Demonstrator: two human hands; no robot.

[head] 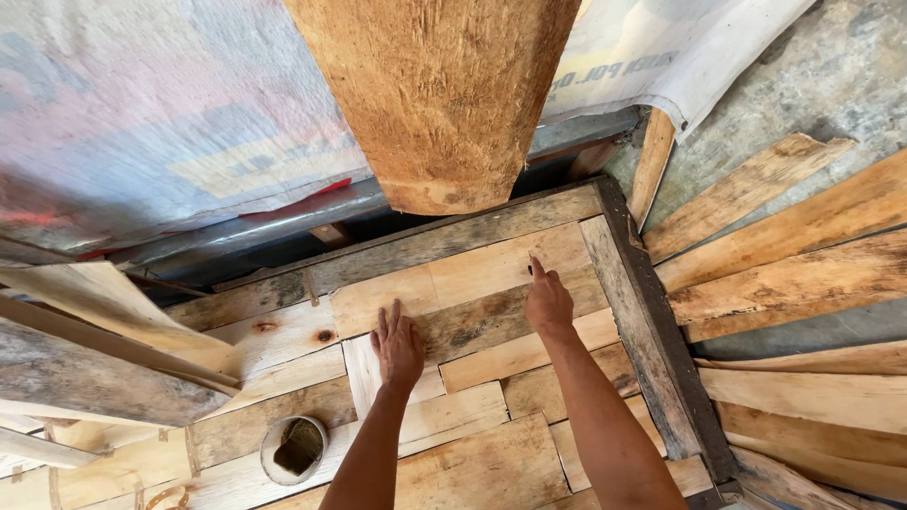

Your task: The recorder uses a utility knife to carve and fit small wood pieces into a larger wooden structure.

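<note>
Your left hand (pixel 399 345) lies flat, grip wide with fingers spread, on the pale wooden board (pixel 453 283) in the patchwork plank floor (pixel 491 463). Your right hand (pixel 548 302) points one finger onto the same board, near the dark frame beam (pixel 652 321); open planks lie behind.

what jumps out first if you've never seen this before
A thick rough brown timber post fills the top centre, rising from a patchwork floor of mismatched pale wooden planks. On those planks the left hand lies flat, while the right hand points one finger at a board. A round white pipe opening sits lower left.
</note>
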